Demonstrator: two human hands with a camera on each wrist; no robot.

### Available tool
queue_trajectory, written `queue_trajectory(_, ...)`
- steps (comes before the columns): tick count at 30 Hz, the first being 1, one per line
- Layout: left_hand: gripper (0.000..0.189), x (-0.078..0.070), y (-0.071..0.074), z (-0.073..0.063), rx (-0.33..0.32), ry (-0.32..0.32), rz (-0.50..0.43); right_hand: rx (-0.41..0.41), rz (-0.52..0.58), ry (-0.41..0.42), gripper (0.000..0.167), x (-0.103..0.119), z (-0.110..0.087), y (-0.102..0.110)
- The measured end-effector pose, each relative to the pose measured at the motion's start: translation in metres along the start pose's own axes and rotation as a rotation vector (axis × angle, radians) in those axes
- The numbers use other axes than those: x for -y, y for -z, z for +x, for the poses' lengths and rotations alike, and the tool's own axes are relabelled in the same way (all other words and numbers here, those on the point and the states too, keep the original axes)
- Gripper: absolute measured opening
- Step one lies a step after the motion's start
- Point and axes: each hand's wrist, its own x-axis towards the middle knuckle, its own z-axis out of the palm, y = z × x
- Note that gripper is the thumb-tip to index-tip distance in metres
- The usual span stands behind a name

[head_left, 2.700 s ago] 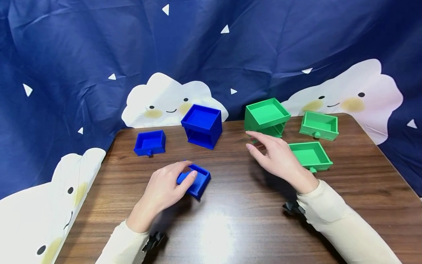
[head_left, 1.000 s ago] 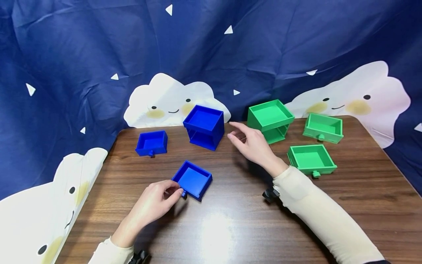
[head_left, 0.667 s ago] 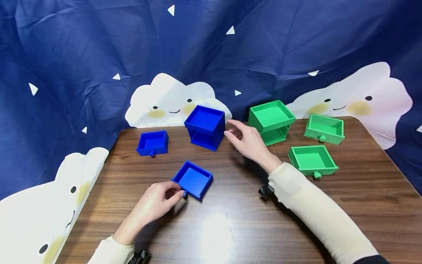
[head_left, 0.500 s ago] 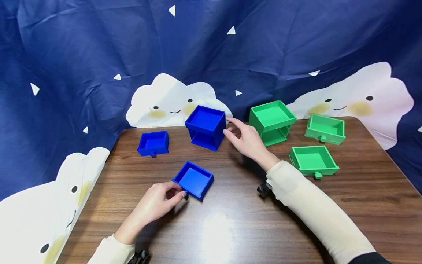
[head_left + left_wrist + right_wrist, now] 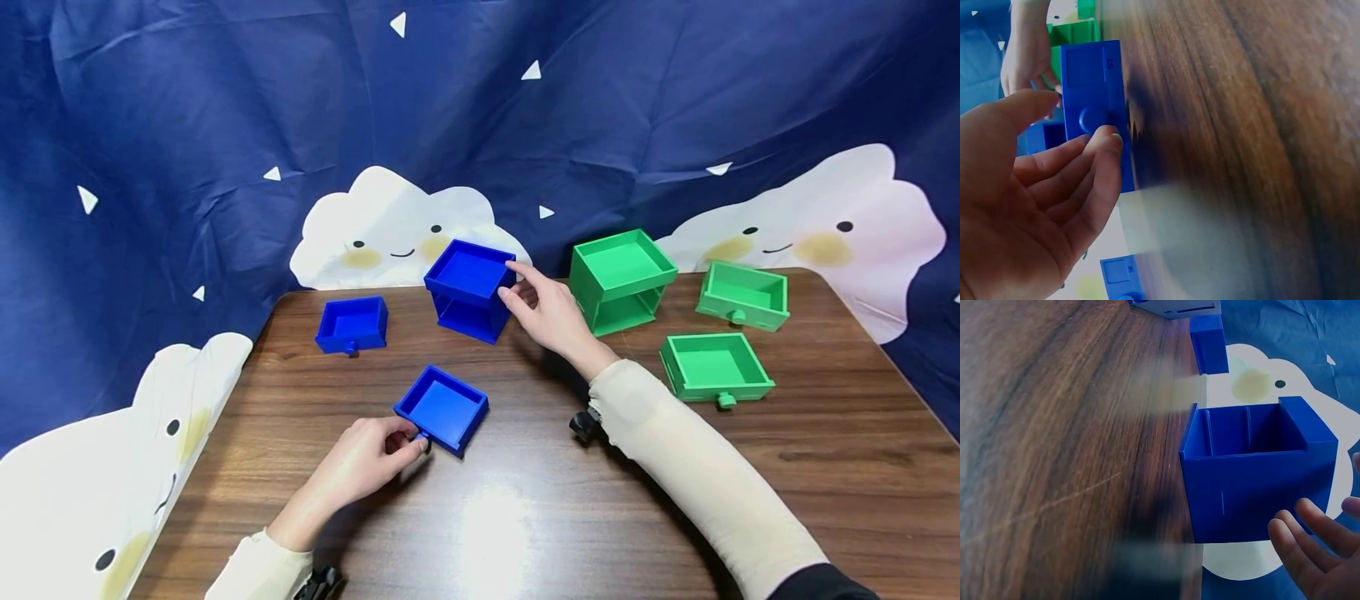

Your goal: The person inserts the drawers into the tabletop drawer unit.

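Observation:
A blue drawer (image 5: 442, 408) lies on the table, its round knob (image 5: 1092, 119) facing the left hand. The left hand (image 5: 363, 462) is at that knob; in the left wrist view the fingertips lie near the knob and the thumb stands apart from it. Farther back stands a blue cabinet frame (image 5: 471, 271) with a tray top and a bare front opening. The right hand (image 5: 547, 312) is at the frame's right side, fingers spread; in the right wrist view the fingertips lie close over its side wall (image 5: 1247, 497). Whether they touch it, I cannot tell.
A second blue drawer (image 5: 352, 324) sits at the back left. A green cabinet frame (image 5: 622, 271) stands right of the blue one, with two green drawers, one at the back (image 5: 742, 293) and one nearer (image 5: 716, 367). A dark cloth (image 5: 480, 100) hangs behind the wooden table (image 5: 555, 500).
The left hand has drawn back from over the blue drawer to its knob. The right hand has moved left from near the green cabinet frame to the blue one.

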Motion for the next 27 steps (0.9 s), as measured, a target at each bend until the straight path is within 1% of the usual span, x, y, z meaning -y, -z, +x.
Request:
queue_trajectory(8,0.017,-0.002,-0.003,0.002,0.008,-0.021,0.034,0.004,-0.017,-0.022,0.053,-0.002,0.008,-0.007)
queue_trajectory(10,0.020,-0.001,-0.004,0.003,0.016,-0.023,0.045,0.001,-0.033,-0.029,0.052,-0.002,0.009,-0.009)
queue_trajectory(14,0.034,0.001,-0.009,0.005,0.021,-0.017,0.055,-0.013,-0.058,-0.050,0.051,-0.002,0.012,-0.012)
queue_trajectory(18,0.036,0.003,-0.014,0.006,-0.019,-0.043,0.030,-0.019,-0.065,-0.075,0.051,-0.003,0.014,-0.015)
queue_trajectory(19,0.038,0.010,-0.019,0.007,-0.045,-0.080,0.019,-0.019,-0.068,-0.079,0.051,-0.003,0.015,-0.015)
queue_trajectory(22,0.042,0.017,-0.025,0.008,-0.092,-0.130,-0.010,-0.023,-0.079,-0.081,0.052,-0.004,0.017,-0.017)
queue_trajectory(23,0.043,0.020,-0.027,0.009,-0.098,-0.142,-0.015,-0.026,-0.081,-0.080,0.052,-0.003,0.018,-0.017)
queue_trajectory(25,0.043,0.038,-0.039,0.013,-0.145,-0.196,-0.002,-0.029,-0.078,-0.080,0.052,-0.003,0.020,-0.017)
queue_trajectory(26,0.043,0.039,-0.040,0.014,-0.140,-0.182,0.000,-0.032,-0.070,-0.081,0.051,-0.003,0.020,-0.016)
queue_trajectory(27,0.043,0.045,-0.044,0.016,-0.154,-0.194,0.008,-0.032,-0.060,-0.084,0.051,-0.003,0.020,-0.016)
